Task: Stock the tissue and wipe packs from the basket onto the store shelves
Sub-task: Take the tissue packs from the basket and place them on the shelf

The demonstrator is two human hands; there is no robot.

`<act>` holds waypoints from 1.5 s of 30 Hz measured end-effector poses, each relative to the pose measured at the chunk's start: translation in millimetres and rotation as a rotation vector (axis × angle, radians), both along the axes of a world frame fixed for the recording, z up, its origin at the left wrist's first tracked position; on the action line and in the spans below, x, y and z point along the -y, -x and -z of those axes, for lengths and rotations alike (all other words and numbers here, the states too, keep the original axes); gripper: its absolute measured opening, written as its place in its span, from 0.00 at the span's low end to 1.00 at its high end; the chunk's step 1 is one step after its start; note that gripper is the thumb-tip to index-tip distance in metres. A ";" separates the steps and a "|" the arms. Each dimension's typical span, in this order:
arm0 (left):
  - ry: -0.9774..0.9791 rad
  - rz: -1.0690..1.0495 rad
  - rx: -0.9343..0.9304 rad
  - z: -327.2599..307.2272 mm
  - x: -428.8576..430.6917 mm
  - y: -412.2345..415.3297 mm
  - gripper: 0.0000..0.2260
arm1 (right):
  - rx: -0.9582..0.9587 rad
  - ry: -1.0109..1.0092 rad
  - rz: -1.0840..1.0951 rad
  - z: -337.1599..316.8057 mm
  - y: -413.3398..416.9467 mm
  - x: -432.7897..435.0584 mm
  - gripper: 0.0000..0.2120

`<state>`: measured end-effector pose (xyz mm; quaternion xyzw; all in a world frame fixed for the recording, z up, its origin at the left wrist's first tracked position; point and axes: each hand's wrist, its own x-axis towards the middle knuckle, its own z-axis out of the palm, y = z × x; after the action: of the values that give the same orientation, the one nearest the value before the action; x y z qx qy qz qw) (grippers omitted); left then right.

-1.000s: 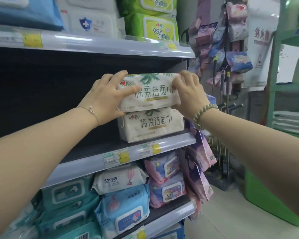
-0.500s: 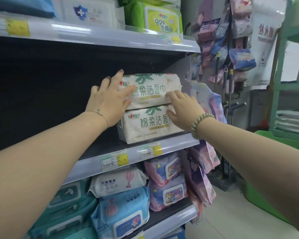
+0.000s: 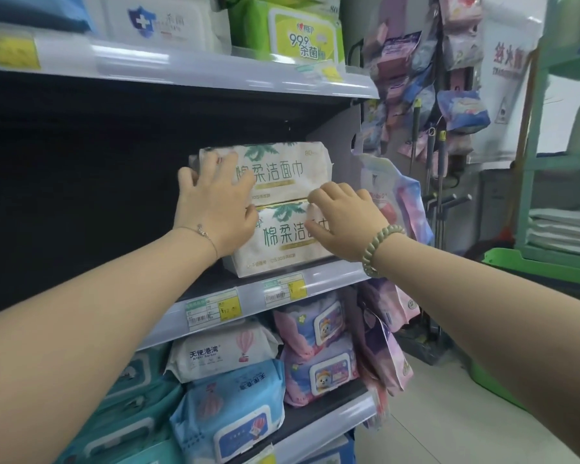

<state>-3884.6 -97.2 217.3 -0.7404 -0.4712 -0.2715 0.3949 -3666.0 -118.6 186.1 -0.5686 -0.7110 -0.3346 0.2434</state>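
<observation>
Two packs sit stacked, top pack (image 3: pixel 282 172) on bottom pack (image 3: pixel 282 242), far right on the shelf (image 3: pixel 332 283). The left hand (image 3: pixel 215 209) lies flat and open; the right hand (image 3: pixel 345 219) pushes with bent fingers (image 3: pixel 318 195), gripping nothing. A hard shove could tip the top pack off.

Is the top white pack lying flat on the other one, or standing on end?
Lying flat: the top white pack rests lengthwise on the lower white pack, printed fronts facing out.

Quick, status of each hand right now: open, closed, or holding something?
Left hand: open, pressed flat against the top tissue pack.
Right hand: open, bent fingertips pushing the bottom tissue pack, gripping nothing.
</observation>
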 end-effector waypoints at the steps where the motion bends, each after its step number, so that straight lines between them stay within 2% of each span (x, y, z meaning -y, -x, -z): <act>1: -0.042 0.044 -0.030 4.6 2.2 -2.8 0.14 | 0.041 -0.030 0.004 2.3 0.0 2.7 0.17; 6: -0.163 0.273 -0.207 37.9 8.4 -21.9 0.13 | 0.245 -0.150 0.015 16.5 -6.2 18.5 0.14; 12: -0.064 0.319 -0.211 76.2 15.7 -51.6 0.14 | 0.310 -0.159 0.041 43.5 -25.0 45.7 0.11; 18: 0.039 0.412 -0.189 121.6 25.9 -90.7 0.16 | 0.238 -0.052 0.132 97.5 -59.4 78.5 0.12; 27: 0.266 0.504 -0.282 214.5 46.5 -163.2 0.21 | 0.142 0.164 0.309 174.6 -109.6 113.0 0.13; 38: 0.573 0.644 -0.340 315.3 84.6 -234.1 0.19 | 0.037 0.403 0.420 274.4 -159.0 161.7 0.14; 45: 0.777 0.657 -0.418 365.3 114.7 -267.5 0.18 | -0.074 0.500 0.465 333.1 -174.7 192.2 0.13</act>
<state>-3617.1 -211.9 -148.1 -0.9781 -0.1922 -0.0337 0.0722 -3491.3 -310.8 -147.0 -0.7694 -0.6129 -0.1756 0.0392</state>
